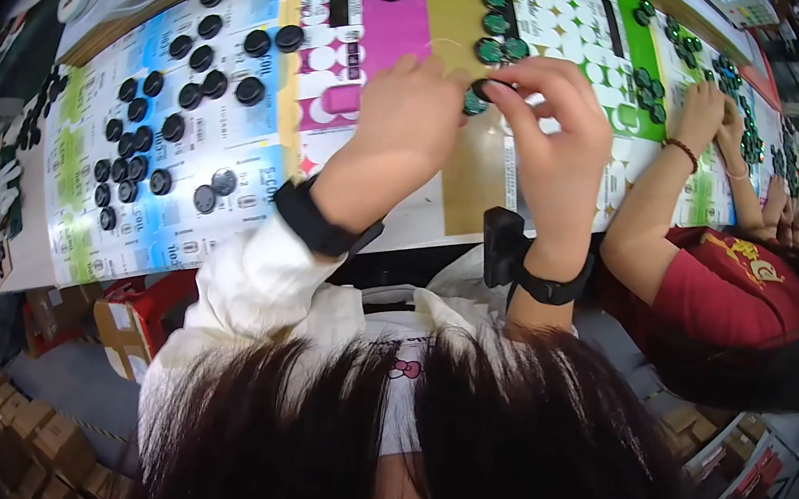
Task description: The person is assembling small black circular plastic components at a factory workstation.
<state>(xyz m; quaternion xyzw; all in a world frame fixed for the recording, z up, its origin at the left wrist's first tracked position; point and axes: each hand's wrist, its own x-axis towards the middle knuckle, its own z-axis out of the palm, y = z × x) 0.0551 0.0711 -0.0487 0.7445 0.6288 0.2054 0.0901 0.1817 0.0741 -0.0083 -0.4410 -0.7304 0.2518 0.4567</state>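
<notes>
A person's right hand pinches a black disc between thumb and finger at the upper centre of the frame, just above a green disc partly hidden by the hands. The left hand is beside it, blurred; whether it grips anything cannot be told. Black caps are scattered at upper left on a printed table cover. At right, a co-worker in a red sleeve works, what those hands hold unclear. Dark hair blocks the lower centre; boxes fade into the fisheye's black rim.
</notes>
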